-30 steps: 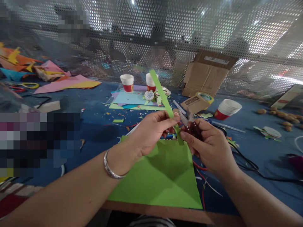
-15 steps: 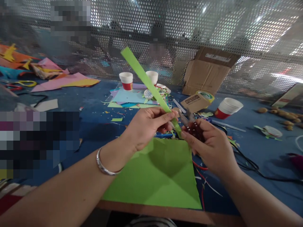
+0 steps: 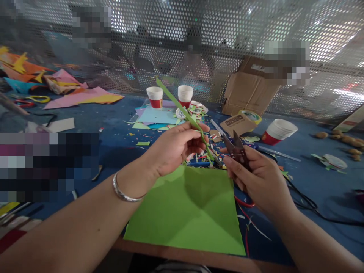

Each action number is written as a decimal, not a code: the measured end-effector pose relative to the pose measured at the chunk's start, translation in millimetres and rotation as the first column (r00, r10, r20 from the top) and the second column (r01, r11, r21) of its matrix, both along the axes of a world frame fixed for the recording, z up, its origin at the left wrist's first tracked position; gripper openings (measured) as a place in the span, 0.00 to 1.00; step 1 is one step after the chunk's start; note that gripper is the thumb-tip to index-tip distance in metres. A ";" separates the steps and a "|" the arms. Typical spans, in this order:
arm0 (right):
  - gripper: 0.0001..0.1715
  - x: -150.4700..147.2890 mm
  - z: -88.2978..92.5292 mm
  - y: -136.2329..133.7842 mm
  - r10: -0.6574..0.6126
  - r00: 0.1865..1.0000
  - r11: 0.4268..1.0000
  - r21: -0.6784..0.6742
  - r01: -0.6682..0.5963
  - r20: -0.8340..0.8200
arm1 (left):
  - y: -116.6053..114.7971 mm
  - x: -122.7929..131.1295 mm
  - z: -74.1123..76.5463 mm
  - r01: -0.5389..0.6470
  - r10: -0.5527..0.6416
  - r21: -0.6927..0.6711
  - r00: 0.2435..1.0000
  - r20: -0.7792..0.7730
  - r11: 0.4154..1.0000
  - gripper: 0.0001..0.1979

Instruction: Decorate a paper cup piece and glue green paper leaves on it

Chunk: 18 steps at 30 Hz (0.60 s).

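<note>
My left hand (image 3: 178, 149) pinches a long strip of green paper (image 3: 178, 103), which slants up to the left and trails below the fingers. In my right hand (image 3: 253, 172) is a small pair of thread snips (image 3: 237, 148), its two dark blades parted and pointing up and away from me. A gap separates the blades from the strip. Beneath both hands a green sheet of paper (image 3: 184, 212) lies flat at the table's front edge. Bits of cut paper (image 3: 197, 157) are scattered just beyond that sheet.
Stacked paper cups (image 3: 280, 131) stand at the right, near a tape roll (image 3: 250, 116) and a cardboard box (image 3: 250, 89). Coloured paper (image 3: 85, 96) is heaped at the left. A black cord (image 3: 304, 199) runs along the right, and a perforated metal screen (image 3: 159, 49) closes off the back.
My right hand with the snips has drawn away from the strip to the right. The strip has turned more edge-on, and its top end sits lower. The view has shifted slightly.
</note>
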State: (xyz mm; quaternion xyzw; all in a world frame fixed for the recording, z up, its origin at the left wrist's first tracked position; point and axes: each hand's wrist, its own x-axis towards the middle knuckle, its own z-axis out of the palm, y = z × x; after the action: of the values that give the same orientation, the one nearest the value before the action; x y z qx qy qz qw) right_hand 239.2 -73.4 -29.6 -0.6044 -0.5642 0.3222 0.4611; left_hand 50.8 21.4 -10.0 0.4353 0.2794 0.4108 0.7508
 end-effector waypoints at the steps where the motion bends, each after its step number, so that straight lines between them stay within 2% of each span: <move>1: 0.19 0.3 0.4 -0.1 0.005 1.000 1.000 -0.003 -0.005 0.006 | 1.1 -0.6 -0.2 -0.004 0.004 -0.001 1.000 0.001 1.000 0.08; 6: 0.17 2.3 0.3 -1.7 0.071 0.994 0.997 0.010 -0.072 0.081 | 6.2 -3.7 -1.6 -0.036 0.037 -0.011 0.998 0.055 0.999 0.08; 12: 0.27 2.2 -2.4 -6.0 0.081 0.997 0.996 -0.046 -0.082 -0.021 | 7.0 -2.2 -1.6 -0.113 0.115 -0.027 0.990 0.079 0.993 0.08; 16: 0.26 1.2 -1.9 -6.4 0.120 0.993 0.990 -0.075 -0.121 -0.014 | 6.0 -1.5 -1.3 -0.135 0.132 0.025 0.988 0.078 0.991 0.06; 18: 0.24 0.5 -1.8 -6.1 0.147 0.987 0.984 -0.088 -0.153 -0.062 | 5.6 -1.6 -0.9 -0.158 0.153 0.058 0.985 0.076 0.986 0.05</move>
State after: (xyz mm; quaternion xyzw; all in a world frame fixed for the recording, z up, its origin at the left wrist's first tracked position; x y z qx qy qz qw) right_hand 239.7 -79.5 -31.4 -0.5718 -0.5795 0.3985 0.4224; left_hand 49.2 27.0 -10.9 0.4213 0.2723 0.4921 0.7115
